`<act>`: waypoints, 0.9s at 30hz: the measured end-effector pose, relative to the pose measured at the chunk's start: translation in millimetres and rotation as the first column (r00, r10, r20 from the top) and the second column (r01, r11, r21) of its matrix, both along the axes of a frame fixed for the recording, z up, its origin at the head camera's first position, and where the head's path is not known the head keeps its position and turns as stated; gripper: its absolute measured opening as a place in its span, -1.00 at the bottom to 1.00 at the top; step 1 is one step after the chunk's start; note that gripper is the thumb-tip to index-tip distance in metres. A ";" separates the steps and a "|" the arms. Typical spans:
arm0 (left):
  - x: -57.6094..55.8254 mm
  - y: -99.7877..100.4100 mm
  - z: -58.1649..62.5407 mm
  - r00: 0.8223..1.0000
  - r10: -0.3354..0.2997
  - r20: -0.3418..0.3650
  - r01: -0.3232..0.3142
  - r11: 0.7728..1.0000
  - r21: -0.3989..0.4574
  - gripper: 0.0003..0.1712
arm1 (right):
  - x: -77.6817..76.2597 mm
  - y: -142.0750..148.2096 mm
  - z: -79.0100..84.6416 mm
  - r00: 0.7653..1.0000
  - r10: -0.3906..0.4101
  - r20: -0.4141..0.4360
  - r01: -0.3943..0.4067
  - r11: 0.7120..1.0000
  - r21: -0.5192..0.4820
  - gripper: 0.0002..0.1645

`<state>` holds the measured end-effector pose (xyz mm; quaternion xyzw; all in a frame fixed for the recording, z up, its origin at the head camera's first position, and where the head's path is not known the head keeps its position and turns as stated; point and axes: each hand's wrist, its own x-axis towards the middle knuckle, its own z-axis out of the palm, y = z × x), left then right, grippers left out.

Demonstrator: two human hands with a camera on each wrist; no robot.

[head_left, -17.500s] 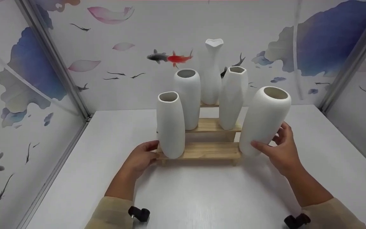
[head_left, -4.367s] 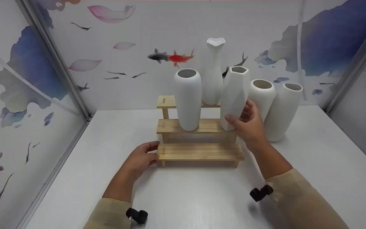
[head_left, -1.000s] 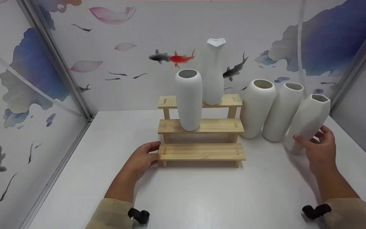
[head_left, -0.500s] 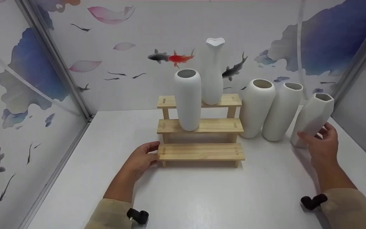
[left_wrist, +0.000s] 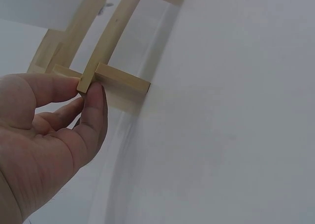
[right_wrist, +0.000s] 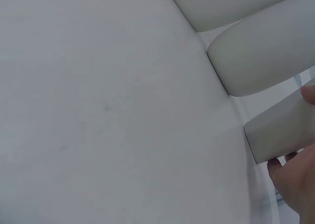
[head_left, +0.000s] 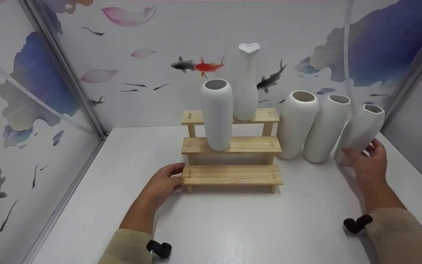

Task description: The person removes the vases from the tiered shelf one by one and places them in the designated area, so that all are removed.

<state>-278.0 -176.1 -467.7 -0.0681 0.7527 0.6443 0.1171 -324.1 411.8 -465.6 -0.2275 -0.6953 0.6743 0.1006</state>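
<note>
My right hand (head_left: 371, 165) grips the lower part of a white faceted vase (head_left: 363, 128) with an angular mouth, at the right end of a row of vases. In the right wrist view the base of that faceted vase (right_wrist: 280, 128) is right at the table surface. My left hand (head_left: 163, 182) pinches the left end of the lowest step of a three-step wooden stand (head_left: 233, 175). In the left wrist view, thumb and fingers (left_wrist: 93, 111) close on the end of the wooden board (left_wrist: 106, 42). A smooth white vase (head_left: 217, 117) stands on the middle step.
A tall white vase with a wavy rim (head_left: 246, 88) stands on the top step. Between stand and right hand are a wide-bodied white vase (head_left: 297, 126) and a slimmer white vase (head_left: 326, 130), on the white table (head_left: 225, 227). Painted panels (head_left: 141, 95) enclose the table.
Seconds ago the faceted vase stood on the middle step; my right hand has carried it to the row's right end. Over the last second it moved slightly farther back. My left hand stays put.
</note>
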 end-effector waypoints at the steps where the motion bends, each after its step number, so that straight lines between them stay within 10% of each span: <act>1: 0.0 0.0 0.1 1.000 0.002 0.000 -0.002 1.000 -0.001 -0.32 | 0.2 0.3 -0.5 1.000 0.008 -0.002 -0.008 1.000 0.001 0.36; 16: 2.5 0.4 2.0 1.000 0.009 0.009 -0.009 1.000 -0.005 -0.32 | 18.5 -3.2 -1.7 0.998 0.048 0.034 -0.051 0.994 0.096 0.24; 27: 0.5 0.8 3.0 1.000 0.008 0.026 -0.008 1.000 -0.003 -0.34 | 31.1 -17.6 12.6 0.989 -0.143 0.037 0.146 0.986 -0.077 0.14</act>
